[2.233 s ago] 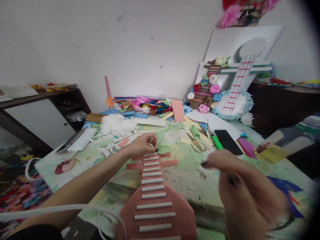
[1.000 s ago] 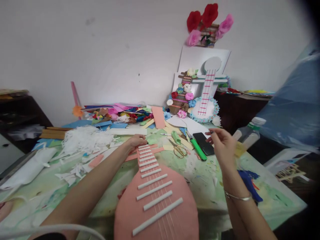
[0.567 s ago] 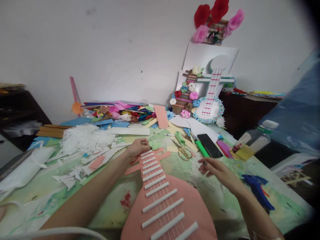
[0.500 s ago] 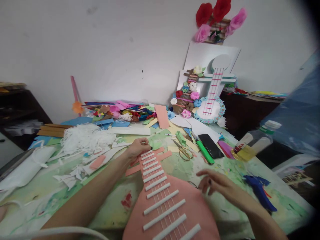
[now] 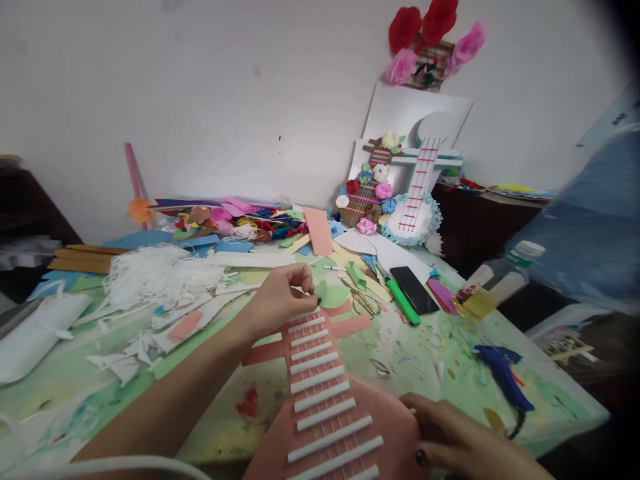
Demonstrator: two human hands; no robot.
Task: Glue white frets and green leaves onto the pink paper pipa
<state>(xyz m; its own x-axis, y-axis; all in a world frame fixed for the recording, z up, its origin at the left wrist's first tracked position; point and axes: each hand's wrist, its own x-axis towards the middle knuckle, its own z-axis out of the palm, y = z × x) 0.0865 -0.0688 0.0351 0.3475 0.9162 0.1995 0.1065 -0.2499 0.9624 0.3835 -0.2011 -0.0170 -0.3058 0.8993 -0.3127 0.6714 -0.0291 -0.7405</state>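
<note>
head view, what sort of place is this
Probably a craft workspace, judging by the pink lute-shaped model with white bars, the gold-handled metal scissors and the blue plastic glue gun.

Single head cam, worn at the person's head ht, facing fwd & angled down across bench (image 5: 425,373) twd wall (image 5: 215,120). Wide FOV, R edge dark. L hand (image 5: 283,300) & R hand (image 5: 450,433) near the lens; wall farthest, filling upper pt.
</note>
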